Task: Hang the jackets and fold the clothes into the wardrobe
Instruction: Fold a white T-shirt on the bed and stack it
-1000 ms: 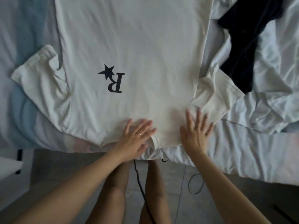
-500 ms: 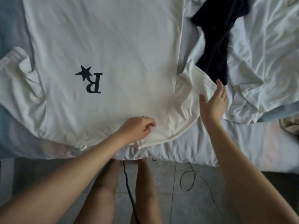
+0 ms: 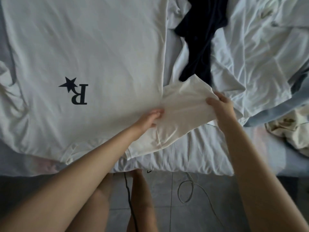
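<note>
on the bed [image 3: 192, 156] the t-shirt [image 3: 100, 56] lies flat — light, limp stuff, best taken by hems — your right hand [image 3: 220, 106] pinches the sleeve [image 3: 184, 104] edge; whether your left hand [image 3: 148, 118] grips, i cannot tell.

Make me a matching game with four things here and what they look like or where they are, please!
Things:
1. T-shirt
2. dark garment
3. right hand
4. white cable

Clues:
a. lies looped on the floor
b. grips the sleeve
c. has a star and a letter R
d. navy, crumpled just past the sleeve

Pairs: 1-c, 2-d, 3-b, 4-a.
</note>
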Motion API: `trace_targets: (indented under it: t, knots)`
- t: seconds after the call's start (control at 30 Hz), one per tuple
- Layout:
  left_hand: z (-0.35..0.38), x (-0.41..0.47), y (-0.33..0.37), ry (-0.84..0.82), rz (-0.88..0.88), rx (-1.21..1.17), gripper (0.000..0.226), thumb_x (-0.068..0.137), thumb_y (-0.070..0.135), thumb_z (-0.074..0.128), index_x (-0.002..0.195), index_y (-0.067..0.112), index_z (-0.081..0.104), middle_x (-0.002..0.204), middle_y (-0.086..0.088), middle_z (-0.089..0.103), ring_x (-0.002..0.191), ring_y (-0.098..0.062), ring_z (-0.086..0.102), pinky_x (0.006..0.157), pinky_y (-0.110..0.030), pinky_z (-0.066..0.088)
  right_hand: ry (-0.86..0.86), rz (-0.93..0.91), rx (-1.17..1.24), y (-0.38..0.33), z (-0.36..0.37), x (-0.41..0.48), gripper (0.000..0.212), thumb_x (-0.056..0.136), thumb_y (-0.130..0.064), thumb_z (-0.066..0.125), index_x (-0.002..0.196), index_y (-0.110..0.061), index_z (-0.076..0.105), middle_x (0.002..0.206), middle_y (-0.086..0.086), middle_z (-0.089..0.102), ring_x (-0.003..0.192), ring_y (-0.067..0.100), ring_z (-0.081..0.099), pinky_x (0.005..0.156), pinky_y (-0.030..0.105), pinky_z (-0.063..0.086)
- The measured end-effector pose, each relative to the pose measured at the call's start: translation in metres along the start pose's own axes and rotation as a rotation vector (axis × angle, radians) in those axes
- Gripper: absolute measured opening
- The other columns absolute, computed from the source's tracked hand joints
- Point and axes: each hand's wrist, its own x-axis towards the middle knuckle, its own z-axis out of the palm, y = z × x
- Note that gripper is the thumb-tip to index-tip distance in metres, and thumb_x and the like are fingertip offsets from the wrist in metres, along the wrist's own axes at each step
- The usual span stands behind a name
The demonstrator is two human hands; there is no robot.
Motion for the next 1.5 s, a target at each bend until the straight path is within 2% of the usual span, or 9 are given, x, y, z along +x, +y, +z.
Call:
trace_targets:
  t: [0.13,0.3,0.47,0.6,0.8,0.93,1.07,1.17,1.5]
  knots:
    - [0.005,0.009,0.007,0.041,-0.07,-0.064,0.039,0.1,0.042,0.033,0.121,0.022,0.058,0.109,0.006,0.061,0.101,-0.011,0.053,0.076,-0.027,0.039,-0.251,-0.144,0.039,-0.007,0.019,-0.056,0.033,0.084,-0.007,0.056,0.114,-0.02,0.063,0.083,-0.011,0.066,0.073,0.001,0.061,0.066,0.016,0.049]
    - [-0.041,-0.013,-0.005,-0.097,-0.111,-0.739,0.077,0.092,0.067,0.013,0.105,0.018,0.071,0.099,-0.005,0.072,0.095,-0.024,0.065,0.08,-0.034,0.046,-0.837,-0.333,-0.485,0.0,0.071,-0.094,0.042,0.094,-0.029,0.057,0.133,-0.041,0.046,0.087,-0.013,0.063,0.086,0.002,0.059,0.085,0.021,0.046]
    - [-0.066,-0.042,-0.037,0.139,-0.172,-0.698,0.034,0.099,0.042,0.038,0.115,0.022,0.06,0.124,-0.006,0.063,0.099,-0.021,0.065,0.079,-0.04,0.051,-0.449,-0.6,-0.719,0.007,0.13,-0.043,0.043,0.093,-0.008,0.05,0.135,-0.014,0.048,0.129,0.006,0.053,0.116,0.019,0.054,0.097,0.03,0.042]
    - [-0.06,-0.051,-0.061,0.355,0.046,-0.405,0.034,0.095,0.008,0.052,0.126,0.019,0.043,0.12,0.004,0.056,0.108,-0.016,0.057,0.077,-0.035,0.055,-0.561,-0.654,-0.962,-0.003,0.176,0.003,0.052,0.091,-0.01,0.052,0.142,-0.014,0.04,0.141,0.011,0.042,0.127,0.027,0.044,0.104,0.034,0.035]
    - [-0.043,-0.057,-0.082,0.492,0.372,-0.002,0.049,0.09,-0.006,0.052,0.123,0.03,0.047,0.126,0.014,0.052,0.123,0.0,0.048,0.101,-0.041,0.047,-0.69,-0.665,-1.215,-0.017,0.21,0.021,0.041,0.084,-0.011,0.054,0.122,-0.026,0.054,0.119,0.001,0.055,0.115,0.025,0.05,0.099,0.041,0.038]
    - [-0.039,-0.056,-0.083,0.507,0.505,0.206,0.061,0.084,-0.014,0.048,0.128,0.028,0.055,0.139,0.003,0.049,0.128,-0.007,0.048,0.104,-0.036,0.045,-0.788,-0.734,-1.105,-0.029,0.2,0.026,0.026,0.085,0.003,0.052,0.104,-0.012,0.062,0.096,0.001,0.05,0.085,0.017,0.047,0.076,0.027,0.037]
    - [-0.039,-0.063,-0.08,0.589,0.567,0.405,0.061,0.082,-0.012,0.052,0.132,0.022,0.055,0.145,-0.002,0.046,0.117,-0.01,0.055,0.091,-0.018,0.049,-0.739,-0.774,-1.068,-0.034,0.184,0.028,0.017,0.086,0.003,0.054,0.087,-0.012,0.061,0.091,-0.001,0.058,0.082,0.018,0.053,0.076,0.031,0.043]
    - [-0.037,-0.067,-0.079,0.583,0.621,0.523,0.059,0.082,-0.011,0.051,0.13,0.022,0.057,0.147,-0.005,0.043,0.093,-0.02,0.068,0.068,-0.032,0.059,-0.688,-0.769,-1.03,-0.037,0.174,0.026,0.018,0.087,0.0,0.054,0.084,-0.016,0.061,0.094,0.002,0.067,0.085,0.023,0.063,0.082,0.037,0.049]
    - [-0.042,-0.072,-0.077,0.611,0.539,0.406,0.06,0.087,-0.006,0.049,0.139,0.022,0.043,0.148,0.008,0.04,0.116,-0.01,0.054,0.084,-0.032,0.054,-0.663,-0.876,-1.047,-0.048,0.186,0.018,0.018,0.085,-0.001,0.052,0.086,-0.016,0.063,0.087,-0.007,0.06,0.079,0.021,0.06,0.072,0.029,0.044]
